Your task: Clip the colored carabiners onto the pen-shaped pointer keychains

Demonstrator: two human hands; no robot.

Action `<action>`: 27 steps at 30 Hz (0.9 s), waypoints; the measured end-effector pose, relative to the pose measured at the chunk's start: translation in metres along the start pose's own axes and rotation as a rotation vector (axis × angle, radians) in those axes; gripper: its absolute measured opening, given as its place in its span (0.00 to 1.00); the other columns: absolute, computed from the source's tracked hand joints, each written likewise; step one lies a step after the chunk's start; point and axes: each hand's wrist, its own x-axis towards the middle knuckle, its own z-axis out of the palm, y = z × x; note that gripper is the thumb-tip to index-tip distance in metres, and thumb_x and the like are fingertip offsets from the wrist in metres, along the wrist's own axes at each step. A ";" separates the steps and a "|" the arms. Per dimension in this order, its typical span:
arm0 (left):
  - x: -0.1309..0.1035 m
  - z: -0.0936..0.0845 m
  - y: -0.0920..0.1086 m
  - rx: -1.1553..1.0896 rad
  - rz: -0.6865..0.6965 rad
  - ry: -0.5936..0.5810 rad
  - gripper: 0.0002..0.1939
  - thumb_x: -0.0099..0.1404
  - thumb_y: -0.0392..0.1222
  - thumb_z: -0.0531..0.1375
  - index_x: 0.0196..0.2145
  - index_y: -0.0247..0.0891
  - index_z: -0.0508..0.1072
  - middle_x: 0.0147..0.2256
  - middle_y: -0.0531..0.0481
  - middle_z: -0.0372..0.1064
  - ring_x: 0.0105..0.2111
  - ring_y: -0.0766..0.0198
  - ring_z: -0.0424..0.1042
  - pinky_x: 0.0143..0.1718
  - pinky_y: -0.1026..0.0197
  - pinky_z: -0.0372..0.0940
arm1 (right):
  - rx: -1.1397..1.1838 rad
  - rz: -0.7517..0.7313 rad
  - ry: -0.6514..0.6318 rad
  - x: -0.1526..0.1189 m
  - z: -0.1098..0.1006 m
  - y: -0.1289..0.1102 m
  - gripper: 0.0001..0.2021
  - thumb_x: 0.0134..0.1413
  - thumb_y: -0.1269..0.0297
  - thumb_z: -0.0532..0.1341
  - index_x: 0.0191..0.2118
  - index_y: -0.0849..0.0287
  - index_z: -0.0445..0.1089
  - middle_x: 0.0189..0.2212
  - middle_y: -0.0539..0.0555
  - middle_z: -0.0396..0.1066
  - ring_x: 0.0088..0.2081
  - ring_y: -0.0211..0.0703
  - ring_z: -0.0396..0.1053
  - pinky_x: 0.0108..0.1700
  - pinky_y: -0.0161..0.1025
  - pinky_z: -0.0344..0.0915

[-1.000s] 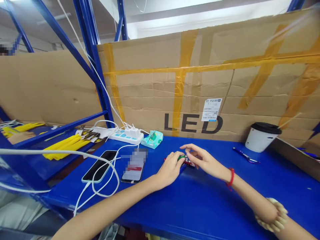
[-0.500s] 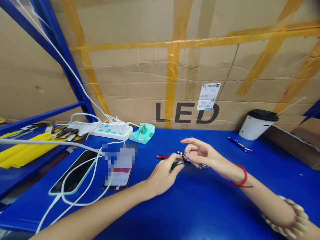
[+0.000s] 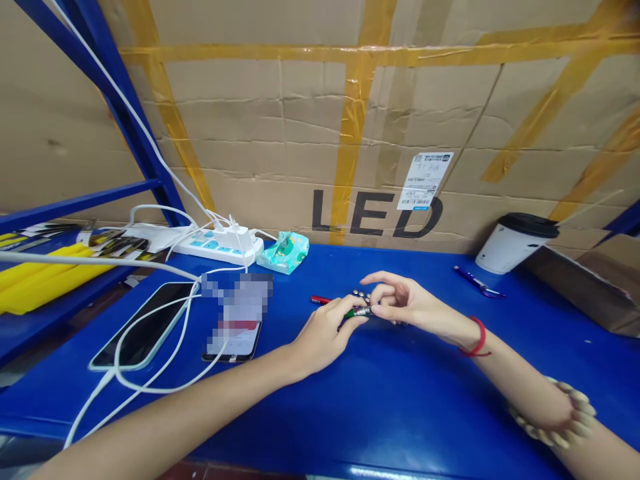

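Note:
My left hand [image 3: 327, 327] is closed round a green pen [image 3: 350, 313], most of it covered by the fingers. A silver part [image 3: 364, 311] shows at the pen's right end. There the thumb and bent fingers of my right hand [image 3: 397, 299] pinch together on a small silver piece, largely hidden; the index finger stretches out above. The two hands almost meet. Behind the fingertips lie several shiny silver balls [image 3: 361, 294], partly covered. A red pen [image 3: 320, 300] rests on the blue table just beyond my left hand.
Left are two phones [image 3: 143, 327] [image 3: 237, 323], looped white cables and a power strip [image 3: 215, 247]. A green tissue pack [image 3: 285, 252] is beside it. Right are a blue pen [image 3: 477, 282], a lidded paper cup [image 3: 515, 243] and an open cardboard box [image 3: 590, 287]. A large carton [image 3: 280, 147] stands behind.
My right hand has brought the silver piece up against the end of the green pen, where there was a small gap. The pen's silver end shows more. The view has shifted slightly.

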 end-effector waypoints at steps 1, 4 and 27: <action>0.000 0.000 0.000 0.011 0.019 -0.002 0.11 0.66 0.44 0.50 0.42 0.41 0.68 0.39 0.50 0.71 0.39 0.64 0.69 0.42 0.63 0.62 | 0.002 0.018 -0.018 0.000 0.000 0.000 0.29 0.41 0.52 0.67 0.49 0.60 0.63 0.26 0.48 0.67 0.22 0.29 0.58 0.23 0.30 0.57; -0.001 0.000 -0.001 0.043 0.079 -0.003 0.11 0.66 0.43 0.50 0.42 0.40 0.69 0.40 0.49 0.71 0.41 0.64 0.69 0.45 0.62 0.62 | 0.012 0.054 -0.041 0.001 -0.002 0.001 0.30 0.38 0.52 0.68 0.48 0.61 0.63 0.24 0.48 0.68 0.20 0.29 0.57 0.23 0.30 0.56; -0.002 0.001 -0.011 0.180 0.253 0.062 0.16 0.67 0.44 0.49 0.37 0.36 0.75 0.28 0.47 0.71 0.29 0.65 0.67 0.34 0.62 0.64 | -0.171 0.138 0.072 -0.003 0.011 0.007 0.22 0.32 0.45 0.67 0.22 0.64 0.71 0.14 0.49 0.62 0.16 0.29 0.54 0.16 0.30 0.50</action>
